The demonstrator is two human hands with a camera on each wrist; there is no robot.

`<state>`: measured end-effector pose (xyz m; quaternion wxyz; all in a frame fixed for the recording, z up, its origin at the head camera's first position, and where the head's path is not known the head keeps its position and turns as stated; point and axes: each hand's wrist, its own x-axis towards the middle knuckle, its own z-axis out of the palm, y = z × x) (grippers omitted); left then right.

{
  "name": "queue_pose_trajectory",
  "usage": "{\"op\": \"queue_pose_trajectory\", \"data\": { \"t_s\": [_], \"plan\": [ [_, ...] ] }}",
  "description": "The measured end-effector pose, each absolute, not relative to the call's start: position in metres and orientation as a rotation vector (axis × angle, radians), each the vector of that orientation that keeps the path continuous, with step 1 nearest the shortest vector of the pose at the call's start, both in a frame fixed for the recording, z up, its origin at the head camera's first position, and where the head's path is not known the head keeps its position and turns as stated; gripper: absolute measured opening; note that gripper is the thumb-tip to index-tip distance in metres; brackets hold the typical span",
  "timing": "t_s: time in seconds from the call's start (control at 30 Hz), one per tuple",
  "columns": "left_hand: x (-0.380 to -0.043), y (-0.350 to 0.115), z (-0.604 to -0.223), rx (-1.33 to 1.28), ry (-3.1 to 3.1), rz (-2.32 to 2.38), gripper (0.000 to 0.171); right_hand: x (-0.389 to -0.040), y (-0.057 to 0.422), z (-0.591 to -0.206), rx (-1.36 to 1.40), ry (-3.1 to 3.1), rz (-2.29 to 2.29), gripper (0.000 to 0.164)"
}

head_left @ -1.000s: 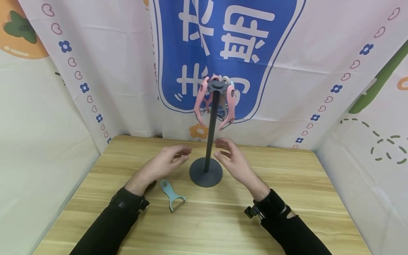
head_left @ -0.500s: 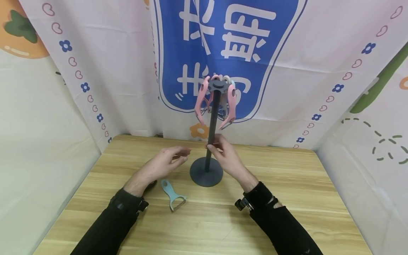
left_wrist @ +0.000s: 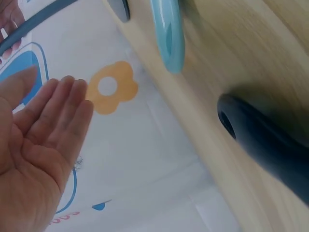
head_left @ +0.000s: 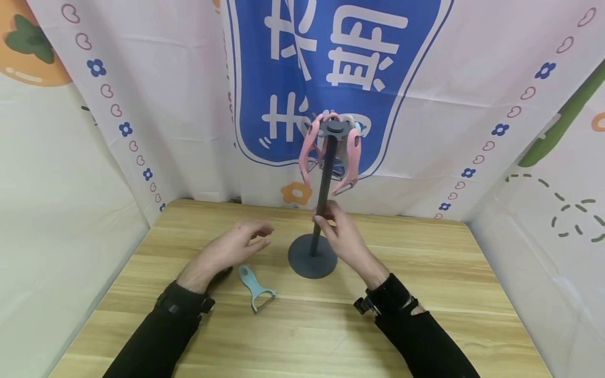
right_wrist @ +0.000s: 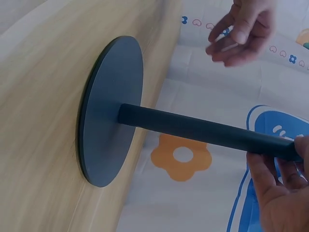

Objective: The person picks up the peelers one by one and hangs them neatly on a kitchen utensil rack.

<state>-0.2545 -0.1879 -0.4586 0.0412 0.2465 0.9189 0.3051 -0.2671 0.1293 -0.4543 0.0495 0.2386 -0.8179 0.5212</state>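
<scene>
A dark grey stand with a round base (head_left: 302, 261) rises from the wooden table. My right hand (head_left: 347, 239) grips its pole (right_wrist: 193, 126) partway up, thumb on one side and fingers on the other. Around the stand's top hang several peelers, among them a pink peeler (head_left: 352, 157) on the right and another pink one on the left. My left hand (head_left: 236, 244) hovers left of the base, fingers relaxed, holding nothing; its palm shows in the left wrist view. Below it on the table lies a light blue peeler (head_left: 252, 283) with a metal blade.
A dark handle (left_wrist: 265, 140) lies on the table beneath my left wrist, mostly hidden in the head view. Behind the wooden table (head_left: 293, 341) hangs a printed white cloth (head_left: 189, 131) with a blue sign; more cloth encloses both sides.
My right hand has reached in and taken hold of the pole, and the stand has shifted slightly right. My left hand has drawn back a little to the left.
</scene>
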Motion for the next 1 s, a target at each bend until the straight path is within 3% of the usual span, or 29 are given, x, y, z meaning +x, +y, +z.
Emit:
{"op": "queue_pose_trajectory", "data": {
  "t_s": [0.67, 1.0],
  "plan": [
    [-0.229, -0.22, -0.448, 0.537, 2.923, 0.486, 0.027, -0.254, 0.16, -0.457, 0.536, -2.444, 1.578, 0.031],
    [-0.22, -0.228, -0.445, 0.358, 2.867, 0.303, 0.03, -0.255, 0.165, -0.46, 0.5, -2.415, 1.566, 0.032]
  ]
}}
